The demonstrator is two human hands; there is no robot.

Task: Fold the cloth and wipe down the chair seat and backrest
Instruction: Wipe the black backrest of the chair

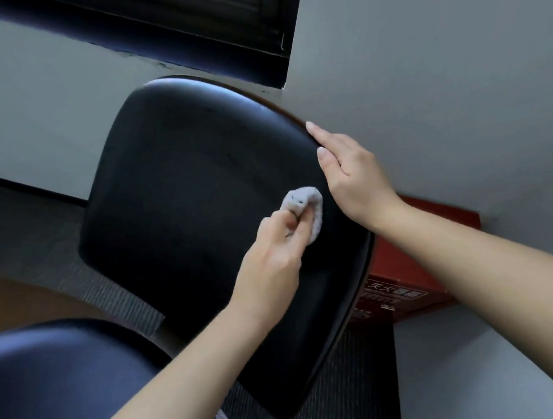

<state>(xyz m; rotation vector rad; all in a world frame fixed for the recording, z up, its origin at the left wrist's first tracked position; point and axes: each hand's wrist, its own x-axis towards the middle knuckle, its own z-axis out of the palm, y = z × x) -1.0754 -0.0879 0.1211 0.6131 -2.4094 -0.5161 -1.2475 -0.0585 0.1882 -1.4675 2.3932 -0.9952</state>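
A black padded chair backrest (176,193) fills the middle of the view, tilted. The dark seat (47,390) shows at the lower left. My left hand (273,254) grips a small bunched grey-white cloth (305,206) and presses it against the backrest near its right edge. My right hand (347,173) rests on the backrest's right rim, its thumb and one finger lying straight along the edge; its other fingers are hidden behind the rim.
A grey wall (442,70) stands close behind the chair on the right. A red box with printed characters (411,283) sits on the floor by the wall. A dark window frame (211,17) is at the top. Ribbed grey carpet (112,290) covers the floor.
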